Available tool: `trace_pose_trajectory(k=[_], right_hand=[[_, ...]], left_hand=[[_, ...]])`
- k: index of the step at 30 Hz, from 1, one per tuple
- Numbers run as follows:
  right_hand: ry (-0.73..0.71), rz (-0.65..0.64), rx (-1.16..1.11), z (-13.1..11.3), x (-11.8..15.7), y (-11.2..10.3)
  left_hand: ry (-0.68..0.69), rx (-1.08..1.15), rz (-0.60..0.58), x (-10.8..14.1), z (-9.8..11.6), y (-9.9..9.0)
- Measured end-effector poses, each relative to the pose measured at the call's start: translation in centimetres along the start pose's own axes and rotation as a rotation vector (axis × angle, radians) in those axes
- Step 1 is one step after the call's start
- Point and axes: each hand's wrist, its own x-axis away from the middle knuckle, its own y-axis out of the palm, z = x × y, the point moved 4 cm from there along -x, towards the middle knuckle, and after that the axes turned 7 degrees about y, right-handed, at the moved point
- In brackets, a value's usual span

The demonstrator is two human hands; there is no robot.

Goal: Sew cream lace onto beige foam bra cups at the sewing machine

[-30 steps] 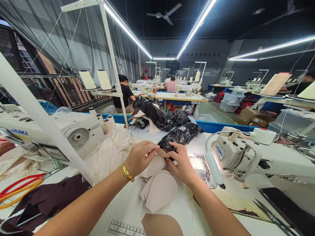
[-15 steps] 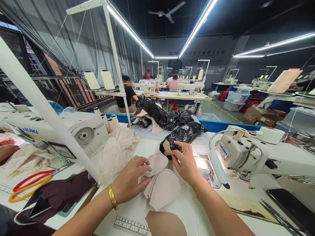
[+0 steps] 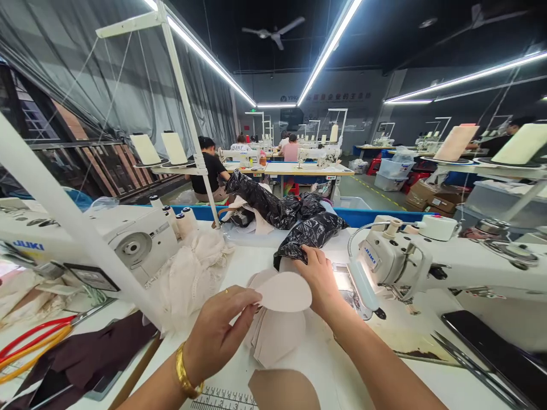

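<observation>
My left hand [image 3: 224, 330], with a gold bangle and a ring, pinches the pointed end of a pale pink, teardrop-shaped fabric piece [image 3: 286, 291] between thumb and fingers. That piece is lifted over a fanned stack of similar pale pieces [image 3: 280, 336] on the white table. My right hand [image 3: 318, 279] has its bent fingers on the open end of a shiny black plastic bag [image 3: 314, 233]; its thumb is hidden. Under the bag's mouth a bit of pale material shows. Nearer me lies a brown-beige cut piece [image 3: 284, 390].
White sewing machines stand at right [image 3: 410, 256] and left [image 3: 106, 239]. Cream lace fabric [image 3: 192, 265] lies left of my hands. Dark tweezers [image 3: 474, 364] and a black phone [image 3: 491, 353] lie at right, red-and-yellow-handled scissors [image 3: 38, 341] at left. Other people sit at machines farther back.
My left hand has picked up a pale piece and raised it toward the right. The beige piece at the bag's mouth by my right fingers no longer shows. The view has shifted slightly right.
</observation>
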Motion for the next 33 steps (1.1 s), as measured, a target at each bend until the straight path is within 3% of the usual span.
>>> trace_pose_trajectory(k=[2, 4, 7, 9, 14, 18, 26, 33], right_hand=[[0.123, -0.081, -0.148, -0.9, 0.6, -2.1], [0.383, -0.267, -0.479, -1.3, 2.0, -4.1], [0.839, -0.565, -0.975, -1.7, 5.9, -6.7], [0.960, -0.585, -1.099, -1.8, 8.3, -8.5], [1.033, -0.408, -1.034, -0.6, 12.8, -11.7], [1.085, -0.313, -0.996, 0.4, 14.7, -13.1], [1.039, -0.208, -0.886, 2.6, 16.1, -14.9], [0.981, -0.103, -0.651, 5.6, 15.4, -16.8]], left_hand=[[-0.017, 0.050, 0.021, -0.3, 0.9, 0.0], [-0.037, 0.099, 0.013, -0.5, 1.6, 0.4], [-0.023, 0.163, -0.094, -1.0, 2.8, 2.0], [0.007, 0.185, -0.197, -1.2, 3.6, 3.7], [0.036, 0.191, -0.391, -1.7, 5.2, 7.6], [0.082, 0.166, -0.468, -2.3, 6.2, 9.3], [0.126, 0.083, -0.438, -1.8, 6.5, 10.1], [0.137, 0.007, -0.440, -0.8, 5.7, 9.6]])
